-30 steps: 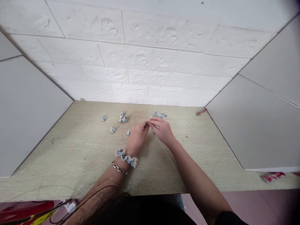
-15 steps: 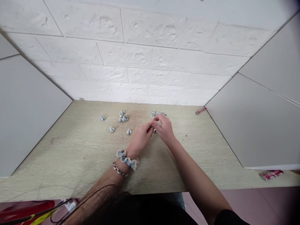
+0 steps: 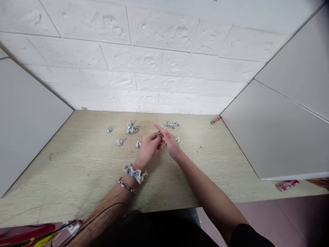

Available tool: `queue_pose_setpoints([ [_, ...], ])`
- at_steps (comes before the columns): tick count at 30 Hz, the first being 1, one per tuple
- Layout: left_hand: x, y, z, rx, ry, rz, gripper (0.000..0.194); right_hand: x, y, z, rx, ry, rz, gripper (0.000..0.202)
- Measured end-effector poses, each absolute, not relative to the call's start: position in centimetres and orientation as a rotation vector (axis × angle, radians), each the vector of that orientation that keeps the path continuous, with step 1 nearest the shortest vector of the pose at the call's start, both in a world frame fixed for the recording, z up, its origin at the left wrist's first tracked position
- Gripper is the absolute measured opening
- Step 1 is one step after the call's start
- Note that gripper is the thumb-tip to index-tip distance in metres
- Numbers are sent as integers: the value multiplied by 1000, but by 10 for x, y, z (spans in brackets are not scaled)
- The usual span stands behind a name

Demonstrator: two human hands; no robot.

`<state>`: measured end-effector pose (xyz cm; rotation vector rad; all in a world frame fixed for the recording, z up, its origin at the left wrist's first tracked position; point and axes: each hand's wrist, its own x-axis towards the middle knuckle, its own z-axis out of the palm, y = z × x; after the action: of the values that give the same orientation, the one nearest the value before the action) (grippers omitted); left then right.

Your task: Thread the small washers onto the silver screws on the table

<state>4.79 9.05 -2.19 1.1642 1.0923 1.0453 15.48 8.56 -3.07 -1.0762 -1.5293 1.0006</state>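
Both hands meet over the middle of the tabletop (image 3: 77,178), a bit back from centre. Left hand (image 3: 147,147) is palm up, fingers curled, thumb and fingertips pinched on a small metal screw (image 3: 159,133) held just above the surface. Right hand (image 3: 169,142) comes in from the right, touching the left at the fingertips, index finger stretched out toward the far wall; its fingers sit right at the same screw, but can't tell whether it actually grips it or just rests against it. Left wrist carries a pale blue scrunchie (image 3: 135,172) and, just behind it, a chain bracelet (image 3: 125,186). Loose screws on the tabletop: a small cluster (image 3: 131,127) back left of the hands, a second cluster (image 3: 171,124) back right, just beyond the right hand. Singles: one (image 3: 109,129) far left, one (image 3: 119,142) nearer, one (image 3: 138,144) just beside the left hand, one (image 3: 177,139) just right of the right hand. A red marker (image 3: 215,119) lies at the back right corner against the grey side panel (image 3: 269,137). Another red item (image 3: 287,185) sits on the tabletop edge under that panel, front right. White brick wall (image 3: 154,61) behind.
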Motion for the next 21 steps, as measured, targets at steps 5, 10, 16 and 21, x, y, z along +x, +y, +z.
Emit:
queue_pose_setpoints([
  [5,41,98,-22,981,1073,1074,29,164,88,-25,-1033,-1355,962,67],
  [10,42,96,-19,965,1072,1070,35,165,91,-26,-1086,-1139,848,56],
  [16,44,91,-18,1058,1007,1081,45,158,88,-25,-1061,-1262,731,42],
  [21,44,91,-19,1100,1005,1070,42,158,89,-29,-1061,-1345,698,43],
])
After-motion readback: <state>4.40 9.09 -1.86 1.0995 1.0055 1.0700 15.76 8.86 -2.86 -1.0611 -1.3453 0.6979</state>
